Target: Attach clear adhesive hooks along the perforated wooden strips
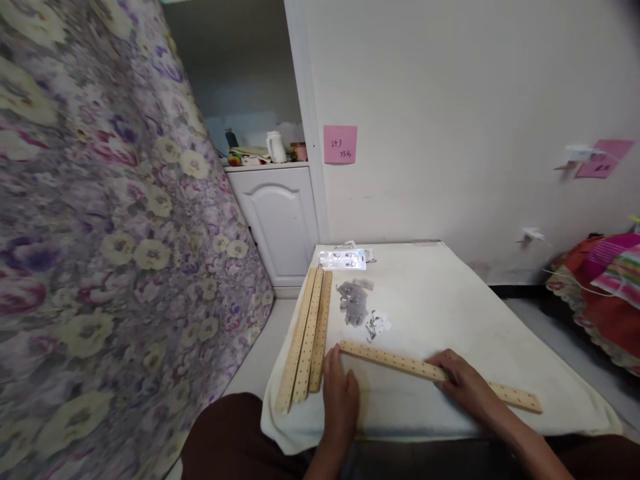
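Observation:
A long pale wooden strip with rows of small holes (395,360) lies at a slant across the front of the table. My right hand (463,383) is closed around its right half, thumb and fingers wrapped over the edges. At the strip's left end is my left hand (341,393), with its fingers stretched forward and the thumb apart. Its fingertips are right by that end; whether they touch it I cannot tell. Just left of this hand, several similar drilled wooden strips (306,333) lie side by side, pointing away from me.
Grey small parts in a bag (353,301) and a white packet with dark bits (376,325) lie mid-table. Clear plastic packaging (343,259) sits at the far edge. A cream cloth (430,300) covers the table. A floral curtain (125,233) hangs at left, a white cabinet (277,220) behind.

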Tool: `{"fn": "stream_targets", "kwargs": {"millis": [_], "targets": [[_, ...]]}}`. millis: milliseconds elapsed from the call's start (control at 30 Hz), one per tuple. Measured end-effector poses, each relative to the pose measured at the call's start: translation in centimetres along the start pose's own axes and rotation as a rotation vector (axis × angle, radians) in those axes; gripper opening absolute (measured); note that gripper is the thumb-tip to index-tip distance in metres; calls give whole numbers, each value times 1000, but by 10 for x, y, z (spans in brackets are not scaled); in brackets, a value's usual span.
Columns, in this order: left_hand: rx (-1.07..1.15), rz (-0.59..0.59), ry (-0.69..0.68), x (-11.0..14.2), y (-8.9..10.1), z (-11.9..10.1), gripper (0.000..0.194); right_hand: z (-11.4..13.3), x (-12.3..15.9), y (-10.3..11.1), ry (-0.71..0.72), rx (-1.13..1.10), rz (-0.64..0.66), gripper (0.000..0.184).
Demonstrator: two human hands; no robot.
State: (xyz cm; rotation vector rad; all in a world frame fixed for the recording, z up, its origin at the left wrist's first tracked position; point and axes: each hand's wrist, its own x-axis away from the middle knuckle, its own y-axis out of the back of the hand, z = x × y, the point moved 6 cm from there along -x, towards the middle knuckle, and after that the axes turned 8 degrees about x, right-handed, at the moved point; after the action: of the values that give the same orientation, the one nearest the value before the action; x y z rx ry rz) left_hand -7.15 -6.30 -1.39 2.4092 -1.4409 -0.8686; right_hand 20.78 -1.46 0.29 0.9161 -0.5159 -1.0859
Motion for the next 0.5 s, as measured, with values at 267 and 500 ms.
{"fn": "stream_targets", "kwargs": {"millis": [267,500], "targets": [[-34,90,-97,-3,-6,4,53,-2,2,-6,4,-17,6,36],[-94,143,-141,-2,-5,3,52,4,-6,-1,13,43,-1,38]]}}
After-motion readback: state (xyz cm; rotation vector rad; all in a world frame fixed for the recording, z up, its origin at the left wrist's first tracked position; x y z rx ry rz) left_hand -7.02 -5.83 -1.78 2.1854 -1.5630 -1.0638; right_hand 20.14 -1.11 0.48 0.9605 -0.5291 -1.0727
